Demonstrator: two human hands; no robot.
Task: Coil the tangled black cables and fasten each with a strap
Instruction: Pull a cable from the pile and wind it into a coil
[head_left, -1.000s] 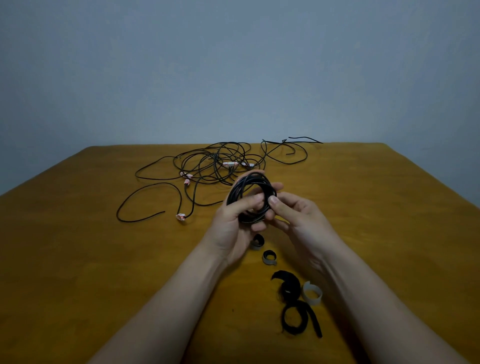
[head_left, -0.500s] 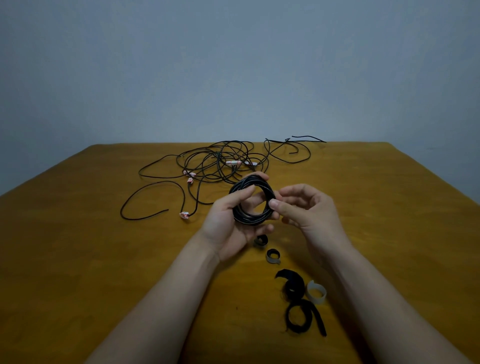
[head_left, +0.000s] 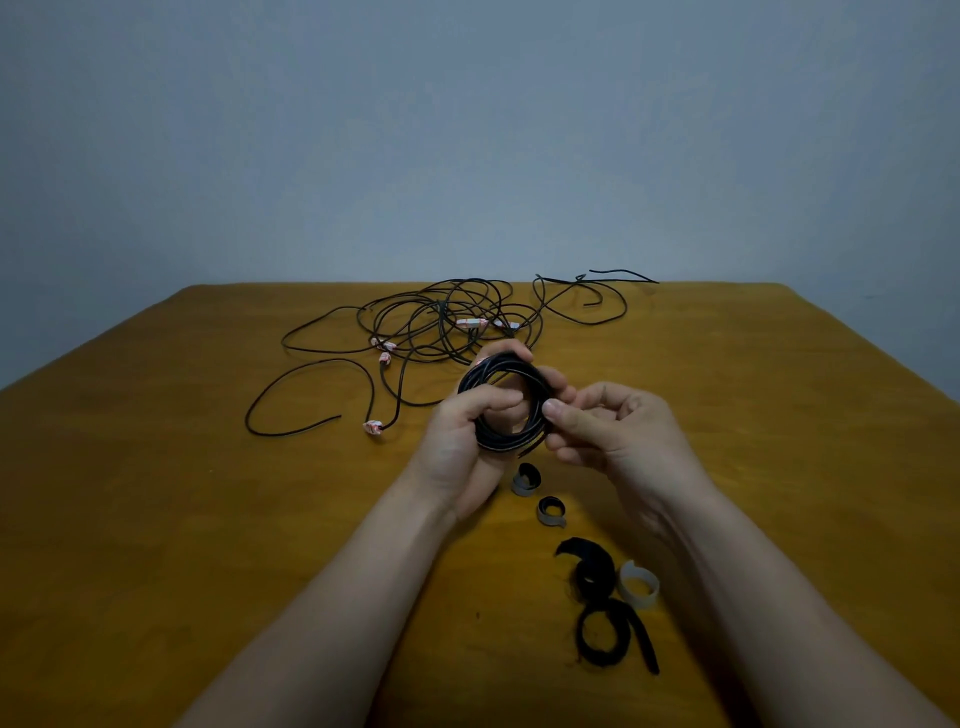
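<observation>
- One coiled cable (head_left: 504, 446), held above the desk (head_left: 156, 519), centre.
- Left hand (head_left: 457, 447): fingers (head_left: 493, 400) clamped round the coil's left side.
- Right hand (head_left: 618, 436): fingers pinch the coil's right side.
- One cable tangle (head_left: 447, 322), far; cable count unclear.
- Five straps (head_left: 550, 512), near right.

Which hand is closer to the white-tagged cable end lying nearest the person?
Left. The tagged cable end lies on the table just outside the left hand, not touching it; the right hand is on the far side of the coil both hands hold.
</observation>
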